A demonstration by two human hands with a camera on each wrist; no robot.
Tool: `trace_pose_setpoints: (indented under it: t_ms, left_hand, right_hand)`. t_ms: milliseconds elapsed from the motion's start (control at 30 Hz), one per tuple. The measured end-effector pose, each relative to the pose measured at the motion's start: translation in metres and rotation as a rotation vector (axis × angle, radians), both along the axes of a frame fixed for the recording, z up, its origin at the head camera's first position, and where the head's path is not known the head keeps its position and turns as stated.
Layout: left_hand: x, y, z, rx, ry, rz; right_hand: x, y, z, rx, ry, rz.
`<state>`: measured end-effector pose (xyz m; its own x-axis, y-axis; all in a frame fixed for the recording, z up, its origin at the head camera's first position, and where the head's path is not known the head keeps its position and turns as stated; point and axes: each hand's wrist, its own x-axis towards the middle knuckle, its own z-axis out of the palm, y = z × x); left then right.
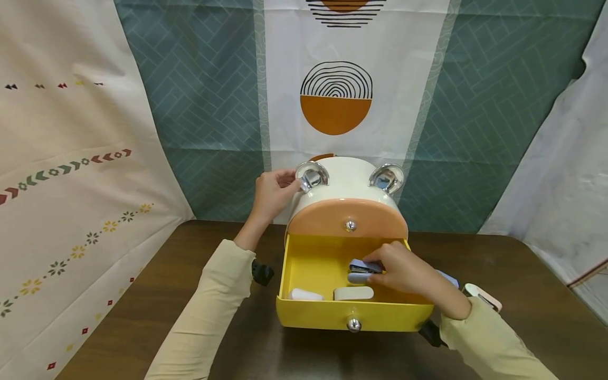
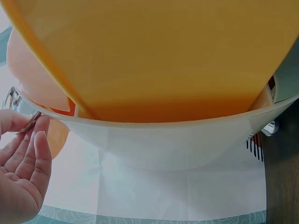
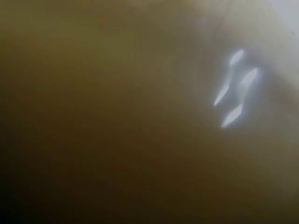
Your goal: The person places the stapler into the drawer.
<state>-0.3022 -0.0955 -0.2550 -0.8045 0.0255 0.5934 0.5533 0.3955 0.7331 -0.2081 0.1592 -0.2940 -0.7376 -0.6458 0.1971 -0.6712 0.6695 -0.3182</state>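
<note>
A rounded desktop drawer box (image 1: 349, 182) has a white top, silver ears and an orange upper drawer front. Its yellow lower drawer (image 1: 313, 258) is pulled out. My left hand (image 1: 273, 195) pinches the left silver ear (image 1: 312, 176). The left wrist view has that hand (image 2: 23, 168) at the box's side, thumb and finger together on the ear. Inside the yellow drawer, my right hand (image 1: 401, 266) grips a small lilac-blue stapler (image 1: 358, 270) between thumb and fingers, its nose pointing left. The right wrist view is a dark yellowish blur with bright reflections.
At the drawer's front lie a white tapered piece (image 1: 305, 294) and a cream rounded piece (image 1: 353, 293). On the brown table (image 1: 190, 264), right of the drawer, are a lilac-blue item (image 1: 448, 278) and a white-and-pink item (image 1: 484, 296). A patterned curtain (image 1: 209, 105) hangs behind.
</note>
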Motion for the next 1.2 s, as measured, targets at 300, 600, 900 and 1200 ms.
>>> trace_pose_setpoints:
  t_ms: [300,600,900,1200]
  left_hand:
    - [0.000,0.001,0.000,0.008,-0.005,-0.004]
    - [0.000,0.001,0.000,0.008,-0.009,-0.009]
    - [0.002,0.001,-0.001,-0.001,-0.016,0.002]
    - [0.000,0.000,0.000,0.001,-0.017,0.006]
  right_hand:
    - [-0.001,-0.002,-0.003,0.046,-0.058,0.013]
    - [-0.001,-0.003,-0.001,0.042,-0.097,0.004]
    - [0.013,0.015,0.015,-0.138,-0.096,-0.156]
    - [0.027,0.063,0.025,-0.384,-0.077,-0.332]
